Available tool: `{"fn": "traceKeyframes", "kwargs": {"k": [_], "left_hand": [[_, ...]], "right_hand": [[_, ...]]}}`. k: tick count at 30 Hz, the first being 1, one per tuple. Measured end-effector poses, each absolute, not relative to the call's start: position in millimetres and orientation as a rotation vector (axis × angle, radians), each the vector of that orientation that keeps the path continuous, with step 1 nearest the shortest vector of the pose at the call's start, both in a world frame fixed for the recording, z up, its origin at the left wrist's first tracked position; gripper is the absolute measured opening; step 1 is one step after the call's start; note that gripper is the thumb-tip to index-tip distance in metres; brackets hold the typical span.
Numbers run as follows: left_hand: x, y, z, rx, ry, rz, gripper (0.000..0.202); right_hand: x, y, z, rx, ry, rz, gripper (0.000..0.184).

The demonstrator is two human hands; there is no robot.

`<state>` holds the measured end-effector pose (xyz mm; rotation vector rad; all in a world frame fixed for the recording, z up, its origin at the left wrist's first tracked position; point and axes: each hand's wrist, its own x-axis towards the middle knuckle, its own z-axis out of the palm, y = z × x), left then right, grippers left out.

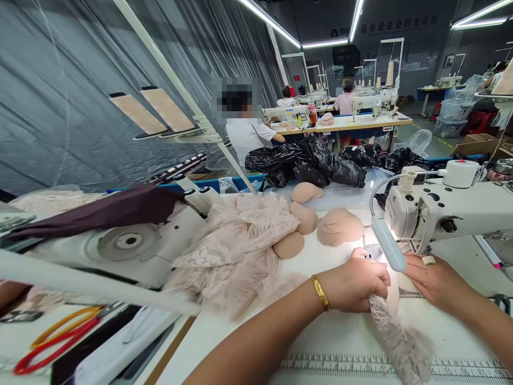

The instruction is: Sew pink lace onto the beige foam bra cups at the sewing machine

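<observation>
Left fingers (382, 275) curled round beige lace (390, 326), right fingers (419, 266) outstretched, seemingly on pale fabric (407, 284), by sewing machine (460, 206)

On the dark back wall (435, 37), I read the letters "YING" beside a round logo (334, 33), the rest of that word being too faint. To their right ran a row of large Chinese characters (398, 27), among which I made out "企业的"; the smaller line beneath was too blurred. A sewing machine (286, 114) ahead bore "JUKI" in blue. On my table's ruler (340, 364), I could read "15".
</observation>
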<state>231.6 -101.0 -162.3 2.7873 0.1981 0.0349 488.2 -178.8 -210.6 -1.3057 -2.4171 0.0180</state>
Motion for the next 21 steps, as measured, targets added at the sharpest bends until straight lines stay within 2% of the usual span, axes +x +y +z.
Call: {"fn": "traceKeyframes", "kwargs": {"k": [21], "left_hand": [[232.3,-86.3,-167.5,2.882,0.271,0.152,0.014]], "right_hand": [[492.7,-184.4,-213.7,-1.163,-2.480,0.016,0.037]]}}
